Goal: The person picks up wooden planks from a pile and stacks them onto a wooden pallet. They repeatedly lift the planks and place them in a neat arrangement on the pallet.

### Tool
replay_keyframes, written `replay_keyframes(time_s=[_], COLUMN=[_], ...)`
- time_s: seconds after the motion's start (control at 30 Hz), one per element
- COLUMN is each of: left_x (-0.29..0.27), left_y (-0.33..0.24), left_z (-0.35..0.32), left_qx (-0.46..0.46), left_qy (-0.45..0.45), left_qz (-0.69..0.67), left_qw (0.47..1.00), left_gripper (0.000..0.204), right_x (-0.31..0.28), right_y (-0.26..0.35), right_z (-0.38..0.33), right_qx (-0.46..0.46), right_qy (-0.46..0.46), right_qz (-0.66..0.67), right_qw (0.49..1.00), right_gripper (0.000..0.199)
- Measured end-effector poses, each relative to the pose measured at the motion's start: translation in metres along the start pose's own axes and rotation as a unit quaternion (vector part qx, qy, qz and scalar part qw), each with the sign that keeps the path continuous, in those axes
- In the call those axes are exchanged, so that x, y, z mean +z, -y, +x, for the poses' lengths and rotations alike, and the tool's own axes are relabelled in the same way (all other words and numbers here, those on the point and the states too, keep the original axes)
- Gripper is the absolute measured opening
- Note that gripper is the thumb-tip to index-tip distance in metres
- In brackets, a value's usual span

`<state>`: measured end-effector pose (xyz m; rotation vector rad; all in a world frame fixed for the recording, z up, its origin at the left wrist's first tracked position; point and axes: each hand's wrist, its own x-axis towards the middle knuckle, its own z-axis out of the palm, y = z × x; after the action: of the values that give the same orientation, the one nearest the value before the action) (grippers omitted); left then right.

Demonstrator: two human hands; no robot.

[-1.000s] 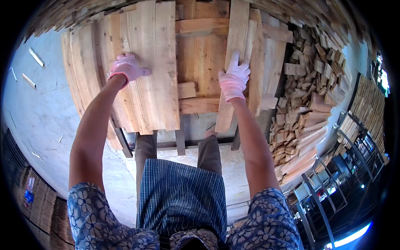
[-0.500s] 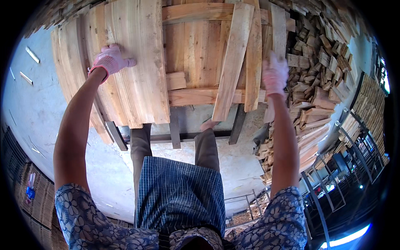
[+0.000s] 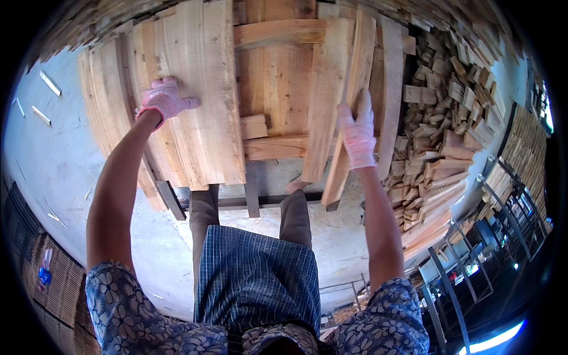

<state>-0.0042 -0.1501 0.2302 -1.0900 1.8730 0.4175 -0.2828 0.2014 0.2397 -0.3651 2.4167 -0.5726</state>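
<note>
My left hand (image 3: 165,99), in a pinkish knit glove, lies on the left group of pale wooden boards (image 3: 204,89), its thumb stretched out to the right. Those boards sit edge to edge. The gloved right hand (image 3: 358,135) grips a narrow wooden board (image 3: 338,171), with the thumb over its top and the fingers along its right edge. This board slants, its near end toward the left. A wider board (image 3: 325,89) lies just left of it, and another board (image 3: 390,94) to its right. Between the groups, a small wood block (image 3: 254,126) rests near a crosswise board (image 3: 275,148).
A dark metal frame (image 3: 253,198) supports the boards, close to my legs. Heaped wood offcuts (image 3: 444,118) rise at the right. Thin white strips (image 3: 49,83) lie on the pale floor at the left. Metal racks (image 3: 449,296) stand at the lower right.
My right hand has moved left from the right-hand board and taken hold of the narrow board, whose near end has swung left. The wider board beside it has straightened. The left hand stays on the boards.
</note>
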Motion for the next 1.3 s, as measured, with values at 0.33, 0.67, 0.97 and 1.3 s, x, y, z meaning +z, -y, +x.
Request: replay_keyframes(time_s=[0.33,0.67,0.97,1.3], left_x=[-0.011,-0.010,0.000,0.036], left_y=[-0.018,-0.009,-0.008,0.015], left_z=[-0.005,-0.012,-0.011,0.016], left_qx=[-0.044,-0.003,0.024,0.062], left_qy=[0.021,0.013,-0.095,-0.096], left_qz=[-0.020,-0.063,-0.083,-0.048], left_qw=[0.999,0.998,0.992,0.992], left_gripper=[0.107,0.103,0.074,0.081], right_x=[0.084,0.206,0.201,0.047], right_y=[0.022,0.126,0.117,0.053], right_z=[-0.009,-0.033,-0.031,-0.122], right_qx=[-0.049,-0.185,-0.221,-0.186], right_qy=[-0.101,-0.104,-0.099,0.085], right_qz=[-0.193,-0.076,-0.177,0.105], right_qw=[0.975,0.974,0.954,0.973], right_gripper=[0.092,0.065,0.060,0.050])
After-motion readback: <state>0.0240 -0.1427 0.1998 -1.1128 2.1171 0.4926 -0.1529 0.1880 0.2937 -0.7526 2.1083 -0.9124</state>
